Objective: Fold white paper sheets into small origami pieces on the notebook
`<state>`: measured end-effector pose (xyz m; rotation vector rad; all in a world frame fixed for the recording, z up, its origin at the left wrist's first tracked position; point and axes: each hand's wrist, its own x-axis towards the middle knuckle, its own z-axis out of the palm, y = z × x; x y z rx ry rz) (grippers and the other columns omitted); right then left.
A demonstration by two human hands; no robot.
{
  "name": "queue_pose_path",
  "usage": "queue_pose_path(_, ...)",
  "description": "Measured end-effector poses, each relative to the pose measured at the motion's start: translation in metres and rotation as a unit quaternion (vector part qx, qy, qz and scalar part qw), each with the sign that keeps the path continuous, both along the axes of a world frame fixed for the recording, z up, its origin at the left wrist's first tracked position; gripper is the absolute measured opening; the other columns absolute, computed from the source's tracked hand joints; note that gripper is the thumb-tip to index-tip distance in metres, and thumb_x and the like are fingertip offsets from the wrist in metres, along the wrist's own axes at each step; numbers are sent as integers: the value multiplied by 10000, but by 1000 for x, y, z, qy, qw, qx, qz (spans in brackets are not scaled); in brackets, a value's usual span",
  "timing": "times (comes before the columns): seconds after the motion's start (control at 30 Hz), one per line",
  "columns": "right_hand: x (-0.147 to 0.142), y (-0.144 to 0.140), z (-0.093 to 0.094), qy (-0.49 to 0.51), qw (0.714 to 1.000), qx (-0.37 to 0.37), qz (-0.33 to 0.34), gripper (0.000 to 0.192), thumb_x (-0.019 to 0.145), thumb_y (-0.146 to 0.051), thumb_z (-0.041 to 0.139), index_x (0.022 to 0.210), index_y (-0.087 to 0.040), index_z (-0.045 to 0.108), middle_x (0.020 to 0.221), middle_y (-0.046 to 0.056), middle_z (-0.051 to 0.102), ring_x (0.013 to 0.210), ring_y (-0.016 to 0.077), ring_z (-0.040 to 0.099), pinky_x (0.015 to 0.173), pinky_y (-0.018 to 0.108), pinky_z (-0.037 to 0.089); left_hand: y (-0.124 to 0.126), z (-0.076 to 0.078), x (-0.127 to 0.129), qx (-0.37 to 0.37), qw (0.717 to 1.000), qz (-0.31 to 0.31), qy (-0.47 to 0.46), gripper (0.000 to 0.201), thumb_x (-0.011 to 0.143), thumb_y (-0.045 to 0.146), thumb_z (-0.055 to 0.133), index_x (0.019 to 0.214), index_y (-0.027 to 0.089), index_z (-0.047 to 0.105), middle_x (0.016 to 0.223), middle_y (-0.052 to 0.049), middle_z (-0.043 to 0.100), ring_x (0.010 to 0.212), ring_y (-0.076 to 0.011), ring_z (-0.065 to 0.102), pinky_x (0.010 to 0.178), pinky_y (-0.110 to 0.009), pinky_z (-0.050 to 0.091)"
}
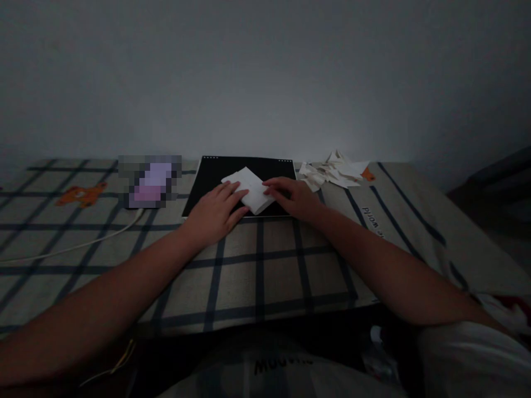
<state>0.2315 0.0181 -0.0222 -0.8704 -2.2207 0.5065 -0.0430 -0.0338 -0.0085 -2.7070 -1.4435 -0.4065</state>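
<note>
A folded piece of white paper (251, 187), turned like a diamond, lies on a black board (207, 172) with pale edges. My left hand (216, 213) rests flat with its fingers apart, the fingertips touching the paper's left side. At the opposite corner, my right hand (296, 197) has its thumb and fingers drawn together on the paper's edge. Part of that corner is hidden behind the fingers.
Crumpled paper scraps (334, 170) lie right of the board. A phone (150, 185), its screen blurred out, sits to the left with a white cable (95, 241). A checked cloth (257, 271) covers the table, which meets a wall (265, 83). Below its front edge is a plastic bottle (379, 356).
</note>
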Motion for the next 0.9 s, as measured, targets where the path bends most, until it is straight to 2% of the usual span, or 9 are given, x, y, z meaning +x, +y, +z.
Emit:
queue_pose_path(0.1, 7, 6, -2, -90, 995, 44, 7, 351, 1026, -206, 608, 1333, -170, 775, 1423, 145, 776, 1360, 296, 715, 1172, 493, 547, 0, 3, 0, -1, 1000, 4, -5, 661, 1138, 530, 336, 1532, 92, 635, 1657, -215, 561, 1551, -403, 512, 1314, -599, 397)
queue_pose_path(0.23, 5, 3, -2, -187, 980, 58, 28, 324, 1049, -194, 612, 1311, -205, 802, 1489, 133, 739, 1492, 310, 624, 1258, 580, 461, 3, 5, -2, -7, 1000, 4, -22, 641, 1135, 513, 332, 1506, 101, 653, 1644, -199, 583, 1543, -370, 532, 1319, -573, 402)
queue_pose_path(0.43, -4, -2, -3, -158, 982, 62, 84, 315, 1061, -183, 607, 1308, -186, 802, 1411, 145, 782, 1443, 291, 669, 1229, 547, 507, 8, 2, -5, -38, 998, 25, -36, 646, 1127, 526, 341, 1534, 114, 627, 1654, -188, 579, 1589, -340, 490, 1335, -559, 379)
queue_pose_path(0.6, 0, 4, -8, -100, 986, 36, 128, 306, 1026, -159, 623, 1252, -209, 823, 1394, 129, 793, 1400, 279, 703, 1209, 533, 541, 12, -1, -6, -67, 998, 6, -4, 685, 1125, 532, 355, 1626, 100, 536, 1720, -193, 500, 1662, -353, 375, 1355, -589, 325)
queue_pose_path(0.67, 2, 6, -8, -76, 989, 11, 123, 293, 1017, -165, 633, 1224, -221, 832, 1354, 111, 814, 1372, 268, 722, 1189, 510, 559, 13, -1, -6, -73, 997, -2, 7, 676, 1129, 529, 355, 1642, 120, 521, 1743, -184, 468, 1678, -357, 339, 1355, -608, 313)
queue_pose_path(0.77, 5, 7, -6, -50, 996, -21, 70, 283, 1025, -180, 619, 1193, -232, 841, 1281, 88, 841, 1264, 252, 776, 1131, 480, 592, 15, -2, -7, -75, 997, -13, 16, 654, 1138, 523, 350, 1644, 145, 525, 1763, -174, 441, 1685, -353, 324, 1356, -627, 295)
queue_pose_path(0.9, 5, 6, -2, -62, 997, -13, 49, 271, 1026, -189, 612, 1177, -215, 835, 1270, 90, 842, 1227, 248, 780, 1124, 466, 579, 16, -3, -8, -76, 996, -27, 21, 639, 1141, 505, 361, 1647, 150, 525, 1767, -175, 432, 1684, -356, 324, 1354, -648, 282)
